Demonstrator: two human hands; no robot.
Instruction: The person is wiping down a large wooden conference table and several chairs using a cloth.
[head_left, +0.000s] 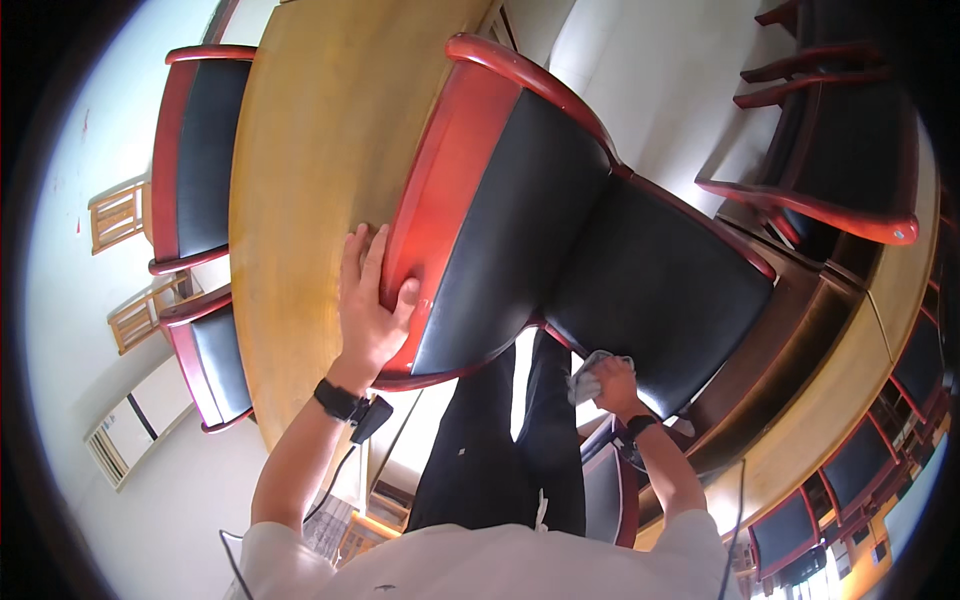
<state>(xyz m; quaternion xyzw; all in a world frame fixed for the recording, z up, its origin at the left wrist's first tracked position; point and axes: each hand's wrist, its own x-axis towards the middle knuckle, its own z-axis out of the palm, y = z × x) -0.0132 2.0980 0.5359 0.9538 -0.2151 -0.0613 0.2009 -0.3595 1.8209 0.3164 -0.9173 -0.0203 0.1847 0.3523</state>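
A chair with a red wooden frame (457, 180) and black padded backrest (517, 232) stands before me, its top rail beside the wooden table. My left hand (371, 300) rests on that top rail, thumb on the near side and fingers over the far side. A pale grey cloth (589, 381) is bunched in my right hand (616, 384), at the side edge of the black seat (660, 285). How much of the cloth lies under the fingers is hidden.
A long wooden table (315, 150) runs along the left, with red-and-black chairs (214, 157) on its far side. Another curved table (787, 420) and more chairs (840, 150) stand to the right. A cable (330, 480) hangs from a device at my left wrist.
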